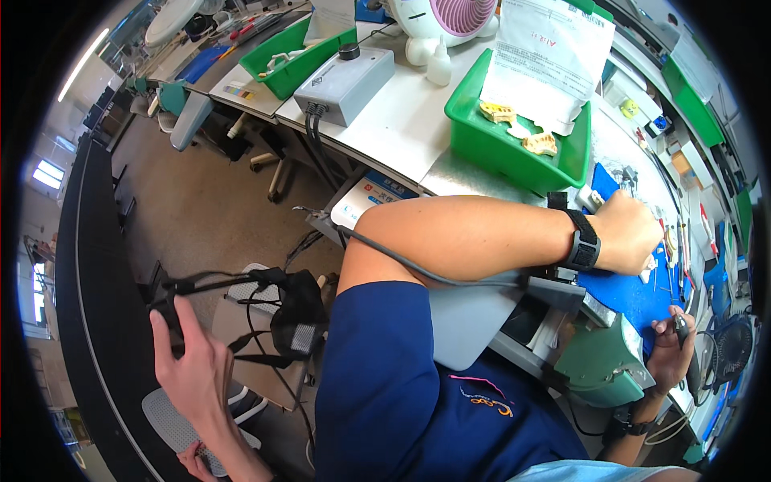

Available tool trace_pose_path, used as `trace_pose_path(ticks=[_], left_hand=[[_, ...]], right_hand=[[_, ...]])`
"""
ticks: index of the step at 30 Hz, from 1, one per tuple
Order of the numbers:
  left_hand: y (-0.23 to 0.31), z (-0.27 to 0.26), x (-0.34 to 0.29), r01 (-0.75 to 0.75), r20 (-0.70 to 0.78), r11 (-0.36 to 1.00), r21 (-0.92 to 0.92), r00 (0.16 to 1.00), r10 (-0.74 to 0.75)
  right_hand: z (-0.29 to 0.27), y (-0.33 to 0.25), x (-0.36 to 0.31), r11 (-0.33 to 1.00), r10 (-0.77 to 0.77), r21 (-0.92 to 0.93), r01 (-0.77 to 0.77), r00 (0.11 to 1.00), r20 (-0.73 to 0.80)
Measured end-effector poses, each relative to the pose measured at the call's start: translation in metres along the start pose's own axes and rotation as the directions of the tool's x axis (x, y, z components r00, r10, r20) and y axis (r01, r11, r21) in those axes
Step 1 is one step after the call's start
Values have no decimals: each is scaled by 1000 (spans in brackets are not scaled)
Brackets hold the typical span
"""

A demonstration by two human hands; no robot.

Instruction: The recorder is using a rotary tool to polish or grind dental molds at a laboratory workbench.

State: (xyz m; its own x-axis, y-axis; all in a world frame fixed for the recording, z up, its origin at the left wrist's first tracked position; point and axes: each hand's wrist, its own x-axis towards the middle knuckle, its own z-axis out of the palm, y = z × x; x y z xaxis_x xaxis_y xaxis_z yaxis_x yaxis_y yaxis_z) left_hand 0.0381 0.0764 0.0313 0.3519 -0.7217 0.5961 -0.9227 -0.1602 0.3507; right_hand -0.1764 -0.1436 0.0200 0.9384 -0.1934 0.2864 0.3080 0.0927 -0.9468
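My left arm reaches across to the right, and my left hand (pixel 625 233) is closed in a fist above a blue mat (pixel 617 291). Its fingertips are mostly turned away, so what they hold is hidden; a small pale piece (pixel 647 270) shows beside them. Lower at the right edge, my right hand (pixel 668 357) is curled round a dark, pen-shaped handpiece (pixel 682 331) with a metal tip. Black straps circle both my wrists. Thin tools lie on the mat's far side.
A green tray (pixel 514 157) holds yellowish dental casts (pixel 540 144) and a printed bag. Beside it stand a grey control box (pixel 345 84) and a white-pink fan (pixel 466 16). A green machine (pixel 602 353) sits near my chest. At left, another person's hand (pixel 193 361) grips black straps.
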Motion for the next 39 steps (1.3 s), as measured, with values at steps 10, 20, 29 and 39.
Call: trace_pose_path(ticks=[10, 20, 29, 39], left_hand=[[-5, 3, 4, 29, 45, 999, -38, 999, -27], [-5, 5, 4, 60, 45, 997, -49, 997, -58], [-2, 12, 9, 64, 74, 998, -13, 995, -63], [-3, 7, 14, 64, 112, 998, -22, 992, -61]], right_hand=[[-7, -1, -1, 999, 32, 8, -33, 999, 43], [-10, 0, 1, 999, 21, 40, -22, 1000, 9], [-22, -5, 8, 993, 44, 103, -53, 995, 88], [-39, -13, 17, 976, 122, 150, -156, 969, 214]])
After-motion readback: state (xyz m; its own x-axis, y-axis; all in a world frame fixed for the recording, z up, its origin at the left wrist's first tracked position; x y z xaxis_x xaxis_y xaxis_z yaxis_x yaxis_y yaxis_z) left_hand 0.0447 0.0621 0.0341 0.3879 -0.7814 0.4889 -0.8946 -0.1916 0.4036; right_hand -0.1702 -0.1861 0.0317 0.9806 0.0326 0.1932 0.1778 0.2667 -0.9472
